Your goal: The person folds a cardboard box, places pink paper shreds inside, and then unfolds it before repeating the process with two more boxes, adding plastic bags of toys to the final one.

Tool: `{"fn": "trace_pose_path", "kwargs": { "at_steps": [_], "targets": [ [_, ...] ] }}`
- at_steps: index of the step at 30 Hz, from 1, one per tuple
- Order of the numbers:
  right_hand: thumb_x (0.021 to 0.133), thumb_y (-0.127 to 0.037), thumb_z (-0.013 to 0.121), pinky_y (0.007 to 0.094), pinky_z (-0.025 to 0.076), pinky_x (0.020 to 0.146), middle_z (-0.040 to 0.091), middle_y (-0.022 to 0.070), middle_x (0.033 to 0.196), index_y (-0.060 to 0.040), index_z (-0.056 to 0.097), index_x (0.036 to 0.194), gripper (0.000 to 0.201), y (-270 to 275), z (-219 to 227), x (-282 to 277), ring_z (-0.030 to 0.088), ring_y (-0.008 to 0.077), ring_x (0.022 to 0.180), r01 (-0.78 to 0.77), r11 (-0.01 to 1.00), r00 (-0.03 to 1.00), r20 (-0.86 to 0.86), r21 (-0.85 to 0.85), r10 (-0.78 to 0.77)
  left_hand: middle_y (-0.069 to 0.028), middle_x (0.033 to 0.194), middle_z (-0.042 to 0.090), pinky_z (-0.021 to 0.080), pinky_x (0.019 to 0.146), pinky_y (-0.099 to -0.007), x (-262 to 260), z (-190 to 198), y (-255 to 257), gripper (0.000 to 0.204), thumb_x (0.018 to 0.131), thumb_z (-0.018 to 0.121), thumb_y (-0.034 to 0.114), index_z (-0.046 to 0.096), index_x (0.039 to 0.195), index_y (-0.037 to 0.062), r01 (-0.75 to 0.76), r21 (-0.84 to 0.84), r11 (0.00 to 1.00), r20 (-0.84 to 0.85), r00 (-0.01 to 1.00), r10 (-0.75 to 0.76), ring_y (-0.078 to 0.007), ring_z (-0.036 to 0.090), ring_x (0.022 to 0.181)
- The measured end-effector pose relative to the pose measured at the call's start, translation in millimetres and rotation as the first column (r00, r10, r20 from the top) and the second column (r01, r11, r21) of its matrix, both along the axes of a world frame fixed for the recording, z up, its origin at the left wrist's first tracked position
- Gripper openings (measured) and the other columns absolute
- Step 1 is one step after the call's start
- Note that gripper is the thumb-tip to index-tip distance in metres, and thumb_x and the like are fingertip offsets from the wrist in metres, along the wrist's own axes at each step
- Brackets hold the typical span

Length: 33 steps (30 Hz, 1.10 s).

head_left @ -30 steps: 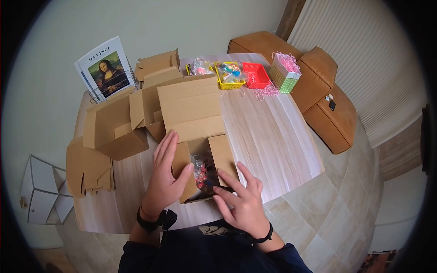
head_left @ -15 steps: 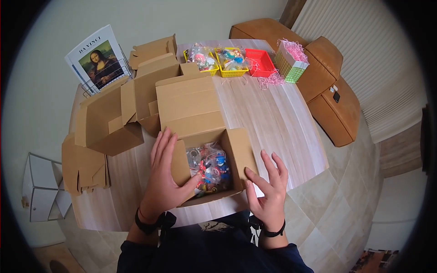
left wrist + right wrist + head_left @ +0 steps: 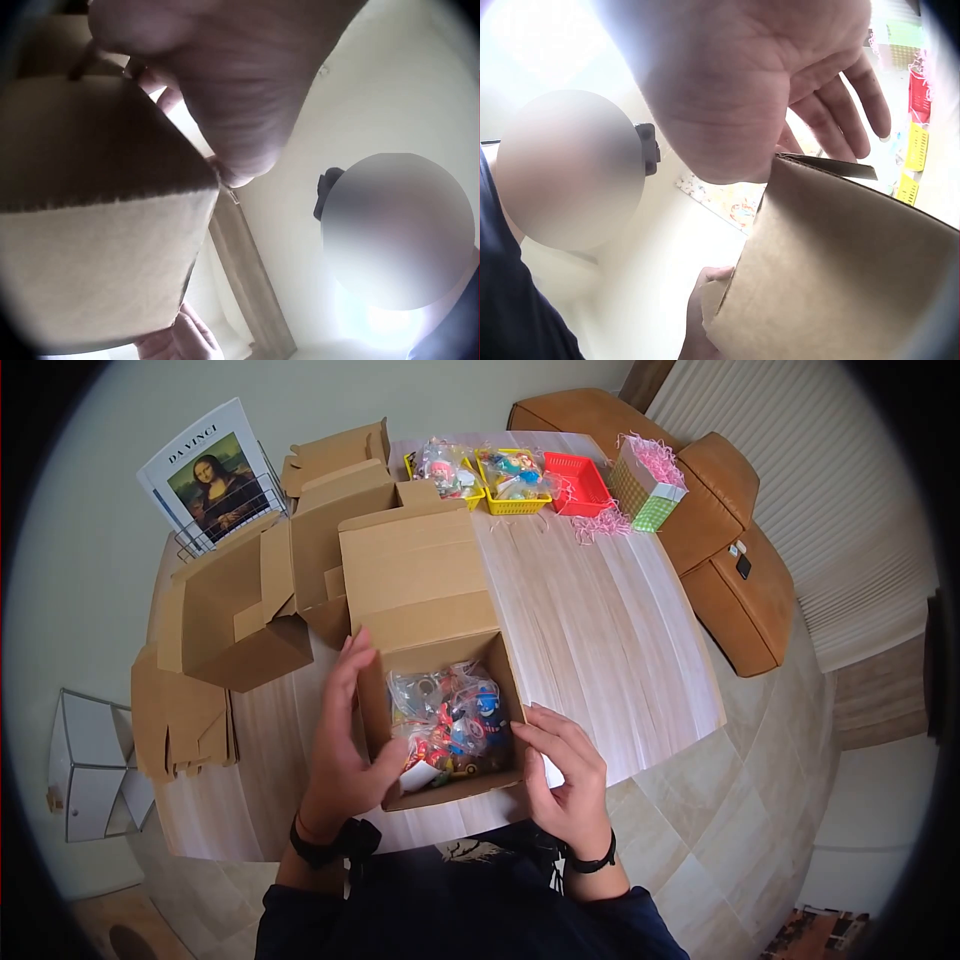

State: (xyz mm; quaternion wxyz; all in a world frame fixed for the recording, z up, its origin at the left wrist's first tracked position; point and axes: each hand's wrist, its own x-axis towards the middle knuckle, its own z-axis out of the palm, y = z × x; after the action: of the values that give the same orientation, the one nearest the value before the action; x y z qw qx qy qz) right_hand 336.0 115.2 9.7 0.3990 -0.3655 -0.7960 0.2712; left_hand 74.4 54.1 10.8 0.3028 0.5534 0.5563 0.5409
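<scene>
In the head view an open cardboard box (image 3: pixel 455 795) stands near the table's front edge, its large lid tilted back. Clear bags of small colourful figures (image 3: pixel 450 720) lie inside. My left hand (image 3: pixel 345 760) is at the box's left side, fingers extended along it and thumb over the front left rim. My right hand (image 3: pixel 572 780) touches the right side near the front corner with loosely bent fingers. In the right wrist view a flap (image 3: pixel 840 166) sticks outward from the box beside the right hand (image 3: pixel 757 82). The left wrist view shows the left palm (image 3: pixel 225 75) above a box corner.
Open cardboard boxes (image 3: pixel 275 660) and flattened cardboard (image 3: pixel 180 710) occupy the left. A book (image 3: pixel 215 480) stands in a wire rack behind. Yellow baskets (image 3: pixel 518 505) with bagged toys, a red basket (image 3: pixel 578 485) and a bag of pink shredded paper (image 3: pixel 645 490) line the back.
The side flaps have spread outward and down, uncovering the bagged figures. My right hand moved right with its flap, then back left against the box's side. My left hand stayed at the left side.
</scene>
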Motion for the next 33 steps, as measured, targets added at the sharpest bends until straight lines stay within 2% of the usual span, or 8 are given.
{"fn": "trace_pose_path", "kwargs": {
  "at_steps": [2, 4, 8, 11, 14, 17, 23, 33],
  "targets": [
    [0.086, 0.006, 0.066, 0.0435, 0.057, 0.099, 0.074, 0.0219, 0.118, 0.0004, 0.077, 0.112, 0.029, 0, 0, 0, 0.072, 0.0387, 0.115, 0.006, 1.0, 1.0, -0.006, 0.003, -0.006, -0.0237, 0.17, 0.028, 0.023, 0.128, -0.0459, -6, 0, -6, 0.088, 0.083, 0.077, 0.011, 0.031, 0.158, 0.0016, 0.04, 0.026, 0.999, 0.296, 0.954, -0.046, -0.0359, 0.027, 0.159],
    [0.086, 0.006, 0.066, 0.0433, 0.057, 0.099, 0.074, 0.0219, 0.117, 0.0004, 0.077, 0.112, 0.029, 0, -1, 0, 0.072, 0.0386, 0.114, 0.011, 1.0, 1.0, -0.013, 0.001, -0.011, -0.0224, 0.171, 0.028, 0.023, 0.128, -0.0444, -15, 0, -14, 0.086, 0.086, 0.073, 0.011, 0.028, 0.159, 0.0026, 0.063, 0.092, 0.994, 0.52, 0.848, -0.102, -0.0331, 0.028, 0.159],
    [0.086, 0.006, 0.065, 0.0428, 0.057, 0.099, 0.074, 0.0221, 0.117, 0.0006, 0.077, 0.112, 0.029, -1, -3, 0, 0.072, 0.0383, 0.114, 0.021, 1.0, 1.0, -0.021, -0.015, -0.022, -0.0206, 0.169, 0.032, 0.034, 0.122, -0.0413, -24, -3, -28, 0.082, 0.089, 0.067, 0.009, 0.028, 0.161, 0.0037, -0.053, 0.004, 0.999, 0.409, 0.911, 0.047, -0.03, 0.038, 0.154],
    [0.087, 0.007, 0.065, 0.0422, 0.057, 0.098, 0.074, 0.0222, 0.118, 0.0008, 0.077, 0.113, 0.029, -1, -4, 0, 0.073, 0.0379, 0.113, 0.022, 1.0, 0.999, -0.031, -0.022, -0.023, -0.0204, 0.169, 0.034, 0.04, 0.117, -0.039, -31, -26, -37, 0.075, 0.089, 0.067, 0.007, 0.037, 0.158, 0.0013, -0.123, -0.138, 0.983, 0.177, 0.973, 0.147, -0.0294, 0.043, 0.15],
    [0.087, 0.007, 0.064, 0.0412, 0.057, 0.097, 0.074, 0.0223, 0.119, 0.0008, 0.077, 0.114, 0.03, -4, -4, -1, 0.073, 0.0369, 0.111, 0.027, 0.998, 0.999, -0.042, -0.049, -0.029, -0.0215, 0.168, 0.036, 0.042, 0.116, -0.039, -28, -30, -46, 0.07, 0.09, 0.064, 0.003, 0.043, 0.156, -0.0024, -0.141, -0.205, 0.969, -0.045, 0.99, 0.135, -0.0302, 0.045, 0.149],
    [0.088, 0.007, 0.065, 0.0402, 0.057, 0.096, 0.074, 0.0223, 0.12, 0.0006, 0.077, 0.115, 0.03, -5, -4, -2, 0.074, 0.0361, 0.11, 0.035, 0.998, 0.998, -0.043, -0.059, -0.038, -0.0239, 0.166, 0.039, 0.04, 0.118, -0.0396, -23, -28, -48, 0.072, 0.091, 0.064, 0.001, 0.04, 0.159, -0.0056, -0.058, -0.158, 0.986, -0.013, 0.998, 0.056, -0.0301, 0.046, 0.149],
    [0.09, 0.007, 0.065, 0.0396, 0.057, 0.095, 0.075, 0.023, 0.119, 0.0001, 0.077, 0.116, 0.03, -7, -6, -4, 0.074, 0.0358, 0.109, 0.049, 0.997, 0.997, -0.054, -0.067, -0.053, -0.0249, 0.162, 0.045, 0.034, 0.121, -0.0359, -15, -30, -44, 0.072, 0.095, 0.063, 0.003, 0.034, 0.16, -0.0098, 0.029, -0.263, 0.964, 0.073, 0.997, -0.01, -0.0268, 0.045, 0.149],
    [0.095, 0.004, 0.062, 0.0366, 0.057, 0.094, 0.075, 0.024, 0.119, 0.0017, 0.076, 0.117, 0.026, -9, -12, -4, 0.075, 0.0332, 0.108, 0.025, 0.995, 0.988, -0.148, -0.092, -0.039, -0.0237, 0.158, 0.05, 0.033, 0.121, -0.0333, -15, -36, -42, 0.064, 0.101, 0.056, 0.002, 0.034, 0.159, -0.0104, 0.052, -0.235, 0.971, 0.111, 0.994, -0.026, -0.0242, 0.045, 0.148]
  ]
}}
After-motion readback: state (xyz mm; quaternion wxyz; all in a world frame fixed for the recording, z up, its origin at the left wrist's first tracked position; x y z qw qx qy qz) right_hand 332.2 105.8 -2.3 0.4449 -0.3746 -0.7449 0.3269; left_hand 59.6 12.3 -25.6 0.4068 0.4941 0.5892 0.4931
